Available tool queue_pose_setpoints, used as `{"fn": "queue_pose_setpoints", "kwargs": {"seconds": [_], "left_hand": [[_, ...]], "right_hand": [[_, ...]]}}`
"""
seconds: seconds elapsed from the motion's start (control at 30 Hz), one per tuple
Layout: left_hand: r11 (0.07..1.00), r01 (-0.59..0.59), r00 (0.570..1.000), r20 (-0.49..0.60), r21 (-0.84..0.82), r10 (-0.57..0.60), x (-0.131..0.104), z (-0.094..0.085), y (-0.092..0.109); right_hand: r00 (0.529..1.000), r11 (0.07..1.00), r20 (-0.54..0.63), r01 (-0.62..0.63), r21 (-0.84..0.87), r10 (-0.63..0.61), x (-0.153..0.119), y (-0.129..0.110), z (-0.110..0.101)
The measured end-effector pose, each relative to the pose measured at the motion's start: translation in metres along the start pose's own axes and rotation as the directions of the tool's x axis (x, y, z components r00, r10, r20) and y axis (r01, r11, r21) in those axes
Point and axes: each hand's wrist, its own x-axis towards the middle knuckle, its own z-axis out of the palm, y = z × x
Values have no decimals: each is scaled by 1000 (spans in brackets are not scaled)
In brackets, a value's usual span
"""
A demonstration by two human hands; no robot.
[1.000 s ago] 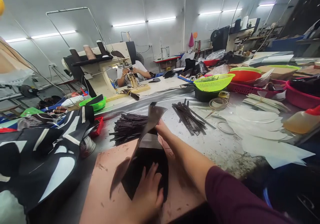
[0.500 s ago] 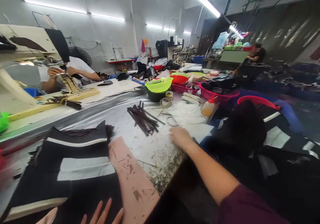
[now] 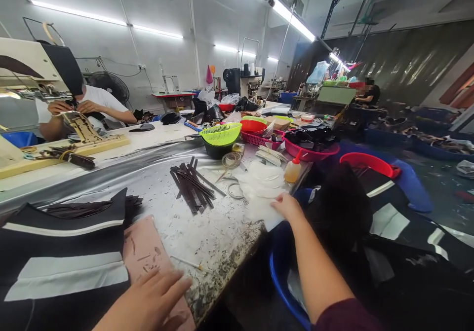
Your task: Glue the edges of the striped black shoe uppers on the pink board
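Note:
My left hand (image 3: 151, 296) is over the pink board (image 3: 146, 247), its fingers apart and nothing in them. Left of it lies a stack of black pieces (image 3: 62, 249) with white strips and a pale patch. My right hand (image 3: 288, 206) is at the table's right edge, fingers pressed together at the thin white sheets (image 3: 259, 185); whether a sheet is pinched cannot be made out. Near that hand stands a glue bottle (image 3: 292, 169) with a red cap. Dark strips (image 3: 192, 185) lie in a pile mid-table, beside a tape ring (image 3: 235, 190).
Behind the sheets stand a yellow-green basket (image 3: 221, 133) and a pink basin (image 3: 313, 148). A blue tub (image 3: 276, 276) and black pieces (image 3: 333, 207) are at the right, below the table edge. A person (image 3: 89, 109) works at a sewing machine (image 3: 37, 69) at left.
My left hand has moved up and right from the black pieces to the pink board. My right hand has shifted right, onto the white sheets. The view has turned a little right.

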Motion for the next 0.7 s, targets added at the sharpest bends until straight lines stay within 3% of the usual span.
{"fn": "queue_pose_setpoints", "kwargs": {"seconds": [0.1,0.17,0.3,0.4,0.53,0.7], "left_hand": [[993,-90,992,82,-71,96,61,-25,42],[983,-154,981,105,-100,164,103,-26,58],[965,-127,987,64,-229,145,184,1,70],[961,-106,993,29,-257,117,230,25,79],[968,-38,999,-44,-248,28,260,45,95],[965,-16,994,-105,-261,-12,267,51,96]], "right_hand": [[1000,996,3,15,83,-15,-7,2,8],[1000,993,-11,19,114,-18,-14,2,11],[999,992,3,32,126,-32,-25,-2,6],[998,992,22,58,110,-60,-31,-7,-1],[992,989,41,119,87,-122,-35,-7,-10],[959,961,76,267,70,-272,-15,-2,-15]]}}
